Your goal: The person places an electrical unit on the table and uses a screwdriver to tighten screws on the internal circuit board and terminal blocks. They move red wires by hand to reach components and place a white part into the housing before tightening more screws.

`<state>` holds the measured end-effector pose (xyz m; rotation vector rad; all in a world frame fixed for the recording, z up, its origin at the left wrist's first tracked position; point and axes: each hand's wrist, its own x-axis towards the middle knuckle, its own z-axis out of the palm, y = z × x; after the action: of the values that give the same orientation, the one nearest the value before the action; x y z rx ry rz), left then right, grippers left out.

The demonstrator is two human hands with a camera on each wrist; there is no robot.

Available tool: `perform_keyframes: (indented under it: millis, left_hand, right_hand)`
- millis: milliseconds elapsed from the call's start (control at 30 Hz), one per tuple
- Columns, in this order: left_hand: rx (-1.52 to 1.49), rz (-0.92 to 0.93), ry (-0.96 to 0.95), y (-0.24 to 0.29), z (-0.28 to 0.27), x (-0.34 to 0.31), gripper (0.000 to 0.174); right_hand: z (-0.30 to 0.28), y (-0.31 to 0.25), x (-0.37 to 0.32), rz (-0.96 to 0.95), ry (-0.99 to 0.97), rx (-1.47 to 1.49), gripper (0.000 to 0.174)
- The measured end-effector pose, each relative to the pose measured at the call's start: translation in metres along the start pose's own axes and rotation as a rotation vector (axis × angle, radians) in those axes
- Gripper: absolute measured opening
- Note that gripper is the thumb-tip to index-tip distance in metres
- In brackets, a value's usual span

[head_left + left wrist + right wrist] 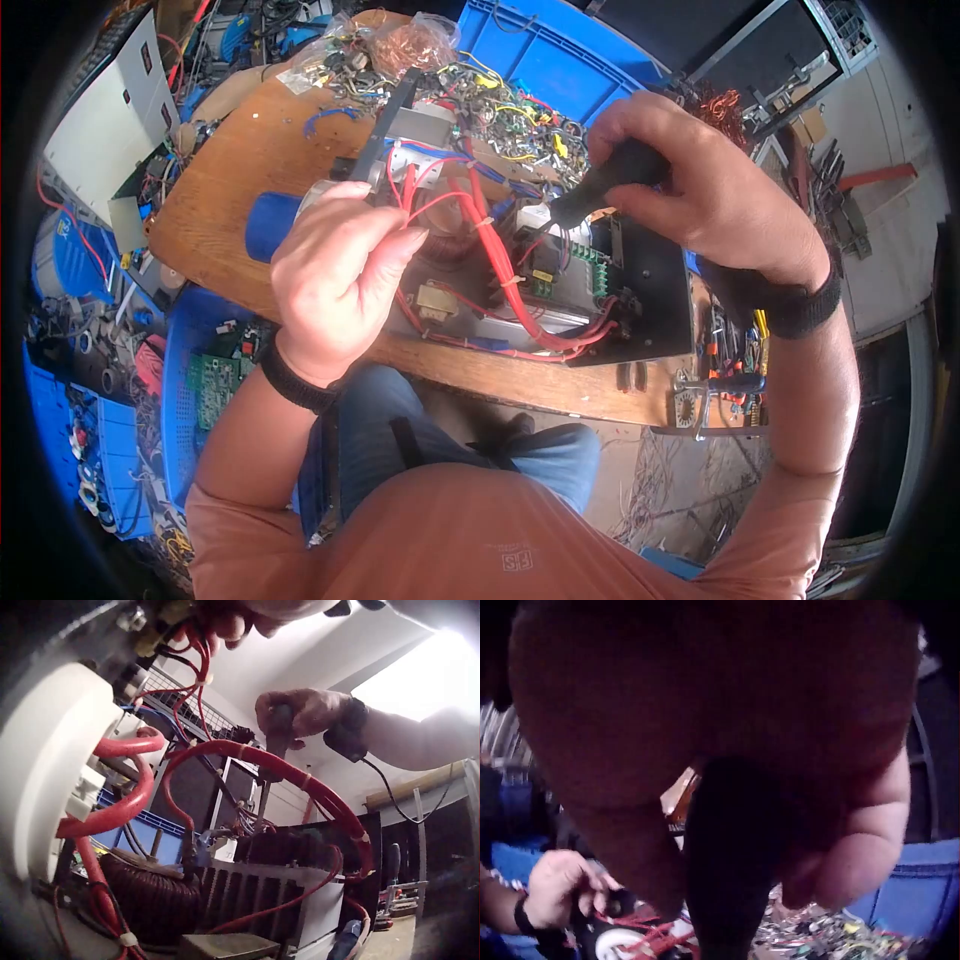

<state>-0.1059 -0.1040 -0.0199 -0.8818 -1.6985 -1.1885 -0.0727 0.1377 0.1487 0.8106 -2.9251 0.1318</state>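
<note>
My left hand [340, 275] is at the left end of an opened electrical unit, its thumb and fingertips pinching thin red wires [408, 190] beside the upright black panel [392, 120]. In my right hand [690, 180] is a black-handled tool [625, 180], gripped above the unit's right part, near a green terminal strip [599, 272]. The left wrist view shows the tool's thin metal shaft [263, 802] pointing down behind the finned metal block [251, 900]. A thick red cable bundle [495, 255] arches across the unit. The shaft's tip is hidden.
Loose wire scraps [510, 125] and a bag of copper wire [412, 45] lie behind the unit on the wooden table [215, 205]. A blue crate [550, 60] stands beyond them. A blue cylinder [270, 227] is left of the unit; hand tools [735, 350] are at the right.
</note>
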Motion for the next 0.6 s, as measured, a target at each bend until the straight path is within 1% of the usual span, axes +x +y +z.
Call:
perform_keyframes:
  millis: [33, 133, 233, 267, 367, 400, 500, 600]
  left_hand:
    - [-0.003, 0.000, 0.001, -0.001, 0.000, 0.000, 0.015]
    - [0.003, 0.013, 0.006, -0.001, 0.000, 0.000, 0.015]
    - [0.004, 0.004, 0.005, -0.001, 0.001, 0.000, 0.015]
    - [0.001, -0.003, 0.003, 0.000, 0.001, -0.001, 0.015]
    - [-0.002, -0.008, 0.013, 0.000, 0.001, 0.000, 0.015]
    - [0.005, 0.000, 0.008, 0.000, 0.000, 0.000, 0.015]
    - [0.019, 0.011, -0.002, -0.001, 0.000, 0.000, 0.015]
    - [0.014, -0.002, -0.017, 0.000, 0.001, 0.000, 0.014]
  right_hand:
    - [-0.001, 0.003, 0.000, -0.100, 0.013, 0.051, 0.027]
    - [0.003, -0.006, 0.000, 0.162, 0.118, -0.037, 0.026]
    - [0.000, -0.018, 0.011, 0.331, 0.004, -0.218, 0.026]
    - [0.001, -0.019, 0.012, 0.278, -0.006, -0.195, 0.027]
    - [-0.001, -0.001, 0.009, 0.052, -0.019, 0.093, 0.028]
    - [-0.005, 0.001, 0.007, 0.125, -0.093, 0.094, 0.026]
    - [-0.001, -0.003, 0.002, 0.237, 0.046, -0.062, 0.026]
    - [-0.004, -0.020, 0.005, 0.291, -0.074, -0.386, 0.028]
